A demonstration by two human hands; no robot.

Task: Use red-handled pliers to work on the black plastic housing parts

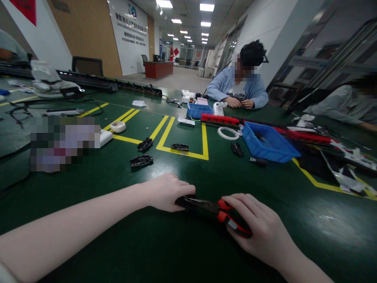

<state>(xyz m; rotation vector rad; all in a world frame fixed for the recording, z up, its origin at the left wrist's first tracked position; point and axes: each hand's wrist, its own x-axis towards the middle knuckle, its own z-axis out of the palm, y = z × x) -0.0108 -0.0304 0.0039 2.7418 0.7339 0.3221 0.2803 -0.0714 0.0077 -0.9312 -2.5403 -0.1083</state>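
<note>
My right hand (262, 224) is closed around the red and black handles of a pair of needle-nose pliers (225, 214), low in front of me. The pliers' jaws point left and reach a small black plastic part (183, 201); whether they grip it I cannot tell. Between its thumb and fingers, my left hand (169, 192) pinches that same part, covering much of it. Farther off on the green table (118, 220) lie similar black parts: one at the left (141, 161), one just behind it (145, 144) and one by yellow tape (180, 147).
At the right, a blue bin (269, 143) stands beside a white ring roll (228, 133) and a black part (236, 149). A smaller blue bin (199, 111) and long red strips (220, 119) lie beyond. Across the table sits a person (238, 86). A tape roll (118, 126) is at left.
</note>
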